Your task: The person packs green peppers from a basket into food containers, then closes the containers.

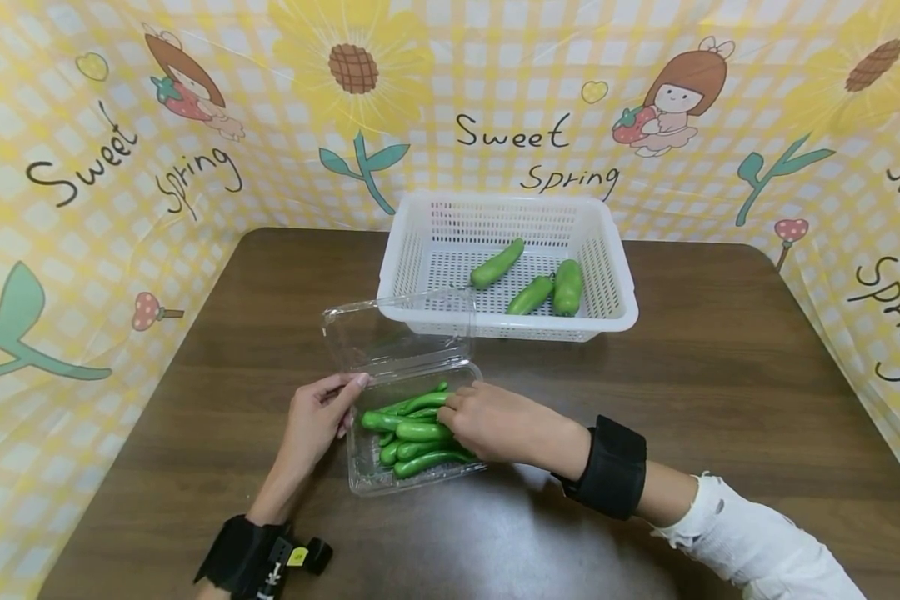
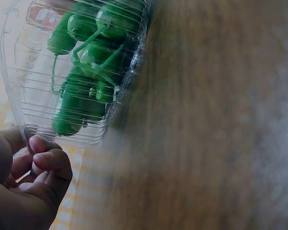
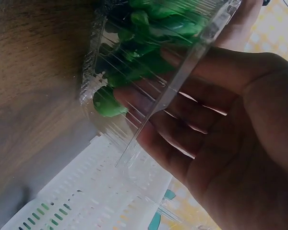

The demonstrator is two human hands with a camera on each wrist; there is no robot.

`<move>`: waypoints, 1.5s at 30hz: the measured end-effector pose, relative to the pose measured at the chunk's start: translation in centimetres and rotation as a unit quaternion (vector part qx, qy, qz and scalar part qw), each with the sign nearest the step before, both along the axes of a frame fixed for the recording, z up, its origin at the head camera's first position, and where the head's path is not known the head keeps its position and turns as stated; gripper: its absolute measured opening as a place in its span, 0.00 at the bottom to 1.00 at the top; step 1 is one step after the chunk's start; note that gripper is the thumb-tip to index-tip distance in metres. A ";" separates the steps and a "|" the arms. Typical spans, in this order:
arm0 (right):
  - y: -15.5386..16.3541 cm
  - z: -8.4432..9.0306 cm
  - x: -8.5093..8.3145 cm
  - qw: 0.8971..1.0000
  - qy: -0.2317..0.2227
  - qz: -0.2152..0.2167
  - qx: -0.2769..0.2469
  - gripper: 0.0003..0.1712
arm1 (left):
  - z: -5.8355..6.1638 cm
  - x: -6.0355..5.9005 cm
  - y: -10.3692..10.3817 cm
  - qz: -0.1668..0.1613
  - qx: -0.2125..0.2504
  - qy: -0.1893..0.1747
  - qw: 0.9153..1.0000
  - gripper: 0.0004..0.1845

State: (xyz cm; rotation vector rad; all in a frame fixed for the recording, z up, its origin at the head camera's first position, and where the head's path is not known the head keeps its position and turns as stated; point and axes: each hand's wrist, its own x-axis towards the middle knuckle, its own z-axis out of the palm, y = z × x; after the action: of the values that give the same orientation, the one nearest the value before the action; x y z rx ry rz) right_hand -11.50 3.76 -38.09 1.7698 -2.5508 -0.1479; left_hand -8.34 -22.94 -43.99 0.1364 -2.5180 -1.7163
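With the left hand [image 1: 317, 419] pinching the clear plastic clamshell box's [image 1: 412, 433] nine-o'clock rim, the right hand [image 1: 495, 422] grasps a green pepper [image 1: 420, 402], seemingly mid-unloading; lifting it comes next.

The right hand [image 1: 495, 425] covers the near ends of the green peppers [image 1: 412, 432] in the clear clamshell box [image 1: 367, 479]; its fingertips are hidden among them. In the left wrist view the table [image 2: 221, 143] is blurred, and the box's top is cut off
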 end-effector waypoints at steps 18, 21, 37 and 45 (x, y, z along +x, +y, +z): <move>0.2 0.0 0.1 1.000 0.018 0.006 -0.010 0.06 | -0.2 -0.2 0.0 0.000 -0.001 0.003 1.000 0.15; 0.2 0.2 0.2 1.000 0.019 0.006 -0.010 0.06 | -0.3 -0.2 0.0 -0.002 -0.002 0.005 1.000 0.15; 1.1 2.5 -0.2 0.997 0.050 0.022 -0.045 0.07 | 0.1 -0.1 0.1 0.005 -0.006 -0.007 1.000 0.15; 2.6 4.4 -1.3 0.994 0.036 0.011 -0.100 0.07 | 0.0 -0.2 0.1 0.008 0.001 -0.010 1.000 0.15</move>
State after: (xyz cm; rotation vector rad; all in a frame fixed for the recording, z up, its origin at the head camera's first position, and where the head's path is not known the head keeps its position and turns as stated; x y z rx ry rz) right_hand -12.81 6.38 -33.68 1.6858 -2.4004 0.0437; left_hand -8.49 -22.79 -44.00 0.1744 -2.5237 -1.7194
